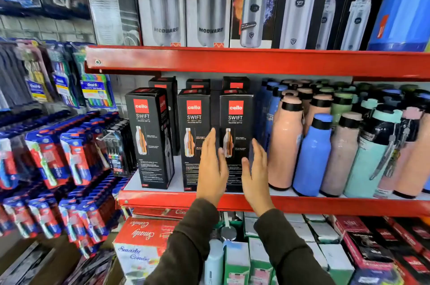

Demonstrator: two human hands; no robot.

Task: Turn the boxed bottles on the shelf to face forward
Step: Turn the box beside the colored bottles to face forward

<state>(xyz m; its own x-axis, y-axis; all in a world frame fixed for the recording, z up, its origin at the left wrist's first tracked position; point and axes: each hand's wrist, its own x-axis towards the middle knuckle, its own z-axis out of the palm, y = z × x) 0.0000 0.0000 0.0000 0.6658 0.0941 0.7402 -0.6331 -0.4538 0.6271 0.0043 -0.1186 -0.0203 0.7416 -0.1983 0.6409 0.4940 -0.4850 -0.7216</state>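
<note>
Three black boxed bottles stand at the front of the red middle shelf (162, 201). The left box (149, 138) is turned a little, showing its front and one side. The middle box (194, 121) and the right box (237, 121) show their fronts. More black boxes (162, 85) stand behind them. My left hand (213, 168) is open, fingers up, in front of the gap between the middle and right boxes. My right hand (256, 175) is open at the right box's lower right corner. Neither hand grips anything.
Loose pink (285, 145), blue (311, 156) and mint bottles crowd the shelf just right of the boxes. Toothbrush packs (69, 156) hang at the left. Tall boxed steel bottles (209, 5) fill the upper shelf. Cartons (144, 238) sit on the shelf below.
</note>
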